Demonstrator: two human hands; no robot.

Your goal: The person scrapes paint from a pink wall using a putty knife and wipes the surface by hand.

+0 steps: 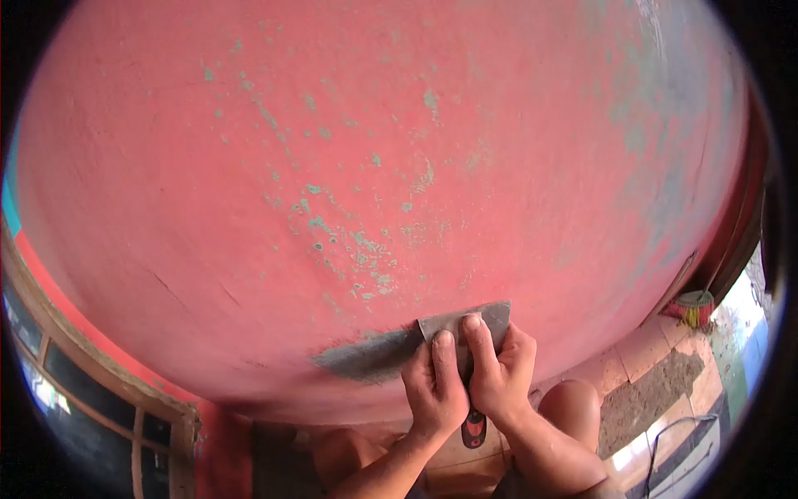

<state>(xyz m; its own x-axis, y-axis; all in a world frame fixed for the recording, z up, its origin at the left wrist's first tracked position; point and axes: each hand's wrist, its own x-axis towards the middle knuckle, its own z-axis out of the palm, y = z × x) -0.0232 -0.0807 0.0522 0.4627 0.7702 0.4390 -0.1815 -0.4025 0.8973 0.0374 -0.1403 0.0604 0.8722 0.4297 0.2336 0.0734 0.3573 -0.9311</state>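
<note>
Both my hands grip one wide metal scraper (453,323), whose blade lies against a red wall (208,249). My left hand (436,382) is closed on it, with the thumb pressed on the blade. My right hand (499,366) wraps the handle side, its thumb also on the blade. The black and red handle end (474,430) sticks out below my hands. Left of the blade is a dark grey patch (370,356) on the wall. Green specks show through the red paint above it.
A wood-framed window (91,387) stands at the lower left. A broom with red and yellow bristles (694,309) is at the right. My bent knees are below the wall, over a tiled floor (615,366) with a rough grey patch (652,395). A dark thin cable or frame lies lower right.
</note>
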